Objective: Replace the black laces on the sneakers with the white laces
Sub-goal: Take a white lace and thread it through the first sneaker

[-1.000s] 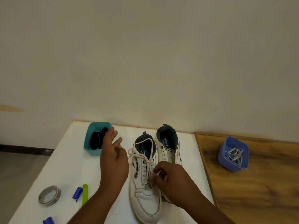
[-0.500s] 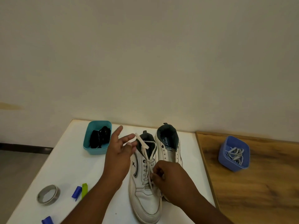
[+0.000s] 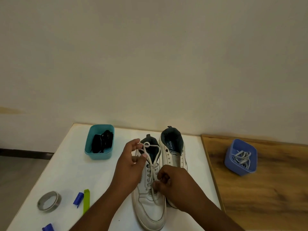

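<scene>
A white desk [image 3: 63,167] abuts a wooden desk [image 3: 266,189], and on the white one two white sneakers stand side by side: the left sneaker [image 3: 150,205] threaded with a white lace [image 3: 154,164], the right sneaker [image 3: 173,152] unlaced. The left hand [image 3: 129,167] has its grip pinched on the lace's looped end above the left sneaker's collar, while the right hand [image 3: 173,184] has its grip curled round the lace low over the eyelets. A teal tub [image 3: 100,154] holds the black laces [image 3: 101,143], a blue tub [image 3: 240,165] on the wooden desk holds spare white laces [image 3: 241,158], and near the front left lie a tape roll [image 3: 49,201], a green clip [image 3: 86,200] and two blue clips [image 3: 78,198].
</scene>
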Tool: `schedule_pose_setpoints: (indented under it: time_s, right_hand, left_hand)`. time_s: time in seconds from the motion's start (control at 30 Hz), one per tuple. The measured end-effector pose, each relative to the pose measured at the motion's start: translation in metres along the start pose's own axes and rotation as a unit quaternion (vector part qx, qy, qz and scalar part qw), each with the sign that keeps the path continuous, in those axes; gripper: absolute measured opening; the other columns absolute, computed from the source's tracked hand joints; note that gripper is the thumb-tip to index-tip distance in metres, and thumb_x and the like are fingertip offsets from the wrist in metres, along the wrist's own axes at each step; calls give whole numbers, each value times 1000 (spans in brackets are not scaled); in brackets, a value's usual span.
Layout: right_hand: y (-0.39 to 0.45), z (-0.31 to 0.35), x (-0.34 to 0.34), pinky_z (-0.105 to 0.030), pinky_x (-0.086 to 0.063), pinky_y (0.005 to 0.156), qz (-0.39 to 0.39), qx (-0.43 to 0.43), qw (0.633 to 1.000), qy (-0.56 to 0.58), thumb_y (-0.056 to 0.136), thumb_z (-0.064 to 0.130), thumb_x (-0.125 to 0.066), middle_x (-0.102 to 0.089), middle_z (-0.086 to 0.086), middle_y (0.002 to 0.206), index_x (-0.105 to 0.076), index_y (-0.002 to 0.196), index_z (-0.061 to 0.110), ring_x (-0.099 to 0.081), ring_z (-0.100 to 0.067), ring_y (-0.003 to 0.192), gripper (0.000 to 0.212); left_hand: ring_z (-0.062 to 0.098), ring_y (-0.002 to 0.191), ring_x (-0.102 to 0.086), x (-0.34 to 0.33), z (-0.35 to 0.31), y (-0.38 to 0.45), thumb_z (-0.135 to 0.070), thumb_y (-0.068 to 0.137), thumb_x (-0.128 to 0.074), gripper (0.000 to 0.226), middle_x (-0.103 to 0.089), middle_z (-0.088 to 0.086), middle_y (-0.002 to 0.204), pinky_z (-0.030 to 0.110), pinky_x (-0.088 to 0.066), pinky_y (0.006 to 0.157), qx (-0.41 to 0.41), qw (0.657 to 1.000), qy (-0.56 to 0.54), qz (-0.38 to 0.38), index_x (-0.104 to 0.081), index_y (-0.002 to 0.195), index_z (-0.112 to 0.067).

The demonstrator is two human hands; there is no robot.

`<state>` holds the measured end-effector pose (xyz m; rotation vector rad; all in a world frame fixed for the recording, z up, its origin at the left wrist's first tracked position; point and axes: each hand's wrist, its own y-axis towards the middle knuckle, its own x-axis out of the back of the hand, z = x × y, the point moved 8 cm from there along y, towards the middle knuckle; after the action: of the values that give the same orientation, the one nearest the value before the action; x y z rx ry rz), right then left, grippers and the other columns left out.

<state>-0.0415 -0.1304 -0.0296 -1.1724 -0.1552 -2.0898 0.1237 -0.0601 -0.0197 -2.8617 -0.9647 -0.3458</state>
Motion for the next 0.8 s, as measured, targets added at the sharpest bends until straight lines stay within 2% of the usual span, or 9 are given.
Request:
schedule_pose_setpoints:
  time_s: [0.13,0.2,0.27,0.37,0.47,0.53,0.6,0.73,0.8]
  right_hand:
    - [0,-3,-1,-25,-57,73,5,1,1000,-3,85,53,-73,-68,9,86,-64,100,33,-65,-8,77,26]
    - [0,-6,1,-24,-56,74,0,1,1000,6,86,51,-74,-68,8,87,-66,100,33,-65,-8,79,24]
    - [1,-7,5,-22,-55,76,-21,8,1000,18,88,50,-71,-68,11,90,-66,102,35,-64,-4,83,22]
    - [2,-5,11,-16,-52,80,-55,16,997,49,91,47,-69,-66,17,101,-60,115,39,-63,1,90,27]
    - [0,-2,6,-13,-51,82,-41,8,996,75,89,53,-70,-64,20,113,-54,126,43,-64,1,97,42]
    - [-2,-1,2,-19,-54,87,-49,13,996,69,86,60,-68,-63,22,116,-53,130,43,-63,1,100,49]
    - [-2,1,-1,-26,-56,93,-57,26,996,64,85,63,-66,-61,24,118,-52,133,42,-61,2,104,55]
    - [-4,6,-3,-25,-51,101,-53,43,996,64,87,59,-67,-54,22,129,-46,142,42,-56,0,113,62]
    - [-4,6,-2,-24,-50,102,-57,45,995,64,87,58,-67,-52,23,132,-44,144,42,-55,0,115,63]
  left_hand:
    - [0,120,-60,8,-16,6,-2,102,-50,57,-55,-22,141,21,-48,99,-22,988,-151,-1,-41,146,-36]
    - [-1,125,-55,14,-6,6,-2,103,-45,58,-50,-21,145,23,-44,105,-3,995,-94,-27,-39,148,-38]
    - [5,130,-51,17,12,2,-15,102,-50,53,-45,-17,147,28,-42,106,36,998,36,-47,-39,148,-38]
    - [18,128,-53,15,32,-8,-40,95,-60,58,-43,-4,149,38,-46,103,93,983,158,-28,-35,148,-34]
    - [18,119,-56,0,38,-17,-50,95,-58,56,-49,-4,138,31,-45,95,120,969,206,57,-39,144,-31]
    - [16,114,-58,-8,39,-21,-48,96,-57,48,-51,-9,130,29,-45,92,121,968,199,92,-43,139,-33]
    - [12,110,-62,-12,40,-20,-45,96,-57,38,-58,-12,130,34,-50,98,112,973,170,104,-47,132,-36]
    - [13,114,-63,-9,36,-17,-40,97,-57,39,-60,-14,132,40,-50,104,110,982,120,94,-48,135,-40]
    - [12,114,-62,-6,32,-16,-41,97,-58,40,-56,-20,130,33,-48,103,98,985,115,82,-45,134,-42]
